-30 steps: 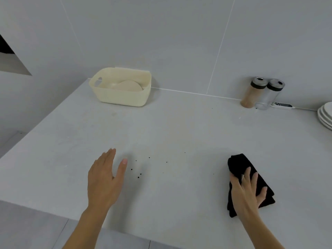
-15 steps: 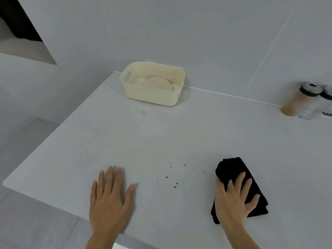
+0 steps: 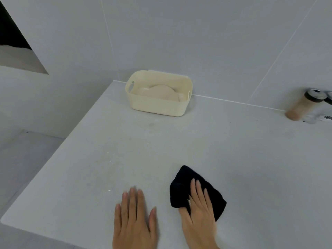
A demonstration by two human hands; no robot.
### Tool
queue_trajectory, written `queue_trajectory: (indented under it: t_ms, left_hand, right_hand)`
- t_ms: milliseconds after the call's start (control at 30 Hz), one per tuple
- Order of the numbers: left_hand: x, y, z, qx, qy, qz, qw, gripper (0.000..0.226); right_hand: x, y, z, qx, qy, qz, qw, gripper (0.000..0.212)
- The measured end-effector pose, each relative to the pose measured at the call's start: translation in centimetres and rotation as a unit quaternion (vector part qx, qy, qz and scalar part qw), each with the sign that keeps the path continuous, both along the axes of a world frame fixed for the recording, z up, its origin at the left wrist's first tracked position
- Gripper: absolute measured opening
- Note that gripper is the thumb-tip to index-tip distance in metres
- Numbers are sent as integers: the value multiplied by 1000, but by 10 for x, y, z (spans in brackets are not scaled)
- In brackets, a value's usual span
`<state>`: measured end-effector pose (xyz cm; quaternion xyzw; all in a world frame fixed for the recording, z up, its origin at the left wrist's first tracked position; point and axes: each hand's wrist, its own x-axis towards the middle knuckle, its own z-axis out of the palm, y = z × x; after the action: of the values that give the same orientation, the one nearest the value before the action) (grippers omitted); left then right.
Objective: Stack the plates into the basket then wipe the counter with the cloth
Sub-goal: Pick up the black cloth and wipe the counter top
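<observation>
A cream plastic basket [image 3: 158, 106] stands at the back of the grey counter [image 3: 251, 159] against the wall, with pale plates [image 3: 159, 91] lying inside it. A folded black cloth [image 3: 188, 178] lies near the counter's front edge. My right hand [image 3: 199, 209] presses flat on the cloth, fingers spread over it. My left hand [image 3: 135, 218] rests palm down on the bare counter just left of the cloth, holding nothing. The dark crumbs seen earlier are no longer visible; the cloth now lies about where they were.
A brown shaker bottle with a dark lid [image 3: 303, 105] and a clear one beside it stand at the back right against the wall. The counter's left edge [image 3: 59, 150] drops to the floor. A dark wall recess [image 3: 12, 36] is at the upper left.
My right hand has slid the cloth leftwards over the spot where the crumbs lay, close to my left hand. The view has turned left, so the stacked plates at far right are out of frame.
</observation>
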<state>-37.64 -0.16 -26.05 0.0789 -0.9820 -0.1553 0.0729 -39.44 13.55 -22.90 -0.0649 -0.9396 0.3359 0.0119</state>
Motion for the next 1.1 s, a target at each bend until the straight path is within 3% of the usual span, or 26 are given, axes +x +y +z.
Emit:
queue_trajectory:
  t_ms: [67, 167, 233, 300, 467, 567, 667, 733, 800, 900, 1000, 1100]
  left_hand:
    - [-2, -1, -2, 7, 9, -1, 1000, 66]
    - [-4, 0, -2, 23, 22, 3, 999, 70]
    - [-8, 2, -2, 45, 40, 5, 998, 72]
    - [-14, 3, -1, 50, 64, 2, 997, 72]
    - [-31, 7, 1, -12, 165, 20, 986, 59]
    - [-43, 12, 4, -27, 181, 40, 982, 56]
    - [-53, 17, 4, -27, 141, 61, 988, 55]
    - [-56, 19, 2, -25, 120, 67, 990, 54]
    - [-57, 20, 0, -25, 112, 61, 992, 53]
    - [-55, 19, -1, -29, 111, 36, 993, 50]
    - [-55, 19, -1, -37, 110, 24, 993, 50]
    - [-55, 19, 2, -30, 104, 11, 994, 51]
  right_hand:
    - [-4, 6, 13, -195, -67, -80, 975, 45]
    - [-21, 40, 34, -480, -165, -178, 843, 30]
    - [-34, 71, 53, -595, -176, -194, 760, 35]
    - [-51, 103, 66, -634, -148, -232, 723, 36]
    - [-121, 173, 73, -548, -13, -272, 791, 32]
    - [-173, 173, 57, -433, -28, -229, 871, 46]
    - [-214, 143, 26, -250, -46, -166, 953, 57]
    - [-229, 124, 3, -42, -41, -66, 996, 61]
    - [-237, 109, -12, 80, -46, 12, 996, 55]
    - [-241, 90, -20, 143, -40, 87, 985, 51]
    - [-231, 71, -20, 133, 14, 224, 965, 50]
    - [-207, 62, -17, 156, 40, 389, 907, 49]
